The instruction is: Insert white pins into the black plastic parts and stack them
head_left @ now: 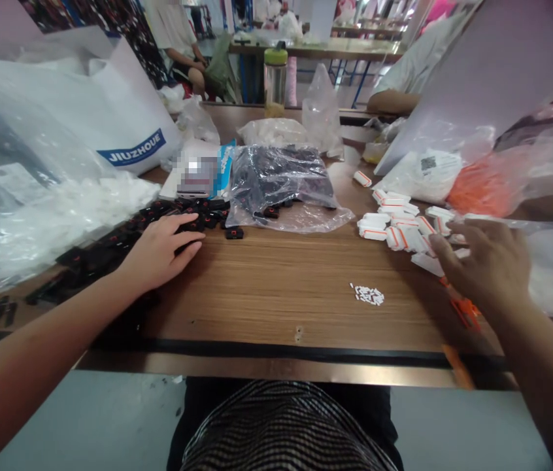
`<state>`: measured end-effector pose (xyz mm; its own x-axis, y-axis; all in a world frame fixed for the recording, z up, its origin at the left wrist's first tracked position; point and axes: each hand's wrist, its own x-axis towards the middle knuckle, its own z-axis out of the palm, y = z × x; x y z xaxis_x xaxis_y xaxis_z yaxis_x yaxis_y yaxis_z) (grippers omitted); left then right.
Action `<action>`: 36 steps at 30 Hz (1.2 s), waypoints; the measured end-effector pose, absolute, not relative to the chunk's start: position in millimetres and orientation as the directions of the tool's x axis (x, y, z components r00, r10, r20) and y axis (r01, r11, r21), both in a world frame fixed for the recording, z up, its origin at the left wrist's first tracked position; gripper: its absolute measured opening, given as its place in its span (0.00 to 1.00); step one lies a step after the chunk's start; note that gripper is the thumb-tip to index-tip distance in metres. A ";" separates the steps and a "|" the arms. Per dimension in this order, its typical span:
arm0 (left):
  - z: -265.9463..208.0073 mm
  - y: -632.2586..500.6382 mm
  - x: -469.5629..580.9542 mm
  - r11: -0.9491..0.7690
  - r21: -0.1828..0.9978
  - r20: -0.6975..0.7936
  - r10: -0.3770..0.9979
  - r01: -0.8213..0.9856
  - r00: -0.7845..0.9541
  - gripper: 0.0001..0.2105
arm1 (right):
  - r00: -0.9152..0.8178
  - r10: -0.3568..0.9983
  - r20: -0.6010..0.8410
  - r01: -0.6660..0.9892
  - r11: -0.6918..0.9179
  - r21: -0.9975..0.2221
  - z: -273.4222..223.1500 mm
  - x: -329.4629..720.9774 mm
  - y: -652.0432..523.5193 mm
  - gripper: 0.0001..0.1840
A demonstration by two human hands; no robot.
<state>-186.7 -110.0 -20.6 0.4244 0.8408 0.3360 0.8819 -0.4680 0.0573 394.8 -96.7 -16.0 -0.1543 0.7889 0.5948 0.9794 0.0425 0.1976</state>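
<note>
My left hand (161, 252) lies over the near edge of a heap of small black plastic parts (110, 239) marked in red. Its fingers are spread and nothing shows in them. On the other side, my right hand (489, 261) is at a pile of white plastic pieces with orange strips (404, 222). Thumb and forefinger are apart there, close to the pile's right end, and I make out nothing held. A clear bag of black parts (281, 176) lies between the two piles. Tiny white pieces (369, 295) are scattered nearer to me.
At left stand a bag of white parts (61, 222) and a white JIUZHOUE bag (110, 111). Bags of white (421, 173) and orange parts (482, 186) sit at right. A green-lidded bottle (275, 82) stands behind. Orange pieces (465, 314) lie under my right wrist. Other people sit beyond.
</note>
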 end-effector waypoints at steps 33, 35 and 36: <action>-29.8 -212.8 -199.5 -0.288 0.052 0.285 0.922 0.956 0.262 0.21 | -0.646 0.736 0.202 0.744 0.666 -0.050 -19.8 60.2 58.5 0.32; -30.6 -201.5 -199.9 -0.289 0.043 0.302 0.916 0.956 0.263 0.18 | -0.649 0.736 0.194 0.743 0.667 -0.048 -17.2 63.5 58.8 0.29; -30.2 -197.7 -200.8 -0.292 0.040 0.307 0.914 0.956 0.266 0.17 | -0.651 0.734 0.193 0.740 0.670 -0.050 -16.3 68.8 57.9 0.28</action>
<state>-200.8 -197.7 -30.2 0.2661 0.9138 0.3069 0.9556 -0.2919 0.0405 68.8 57.9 -16.3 -0.6513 0.7338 0.1933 0.7405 0.6703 -0.0496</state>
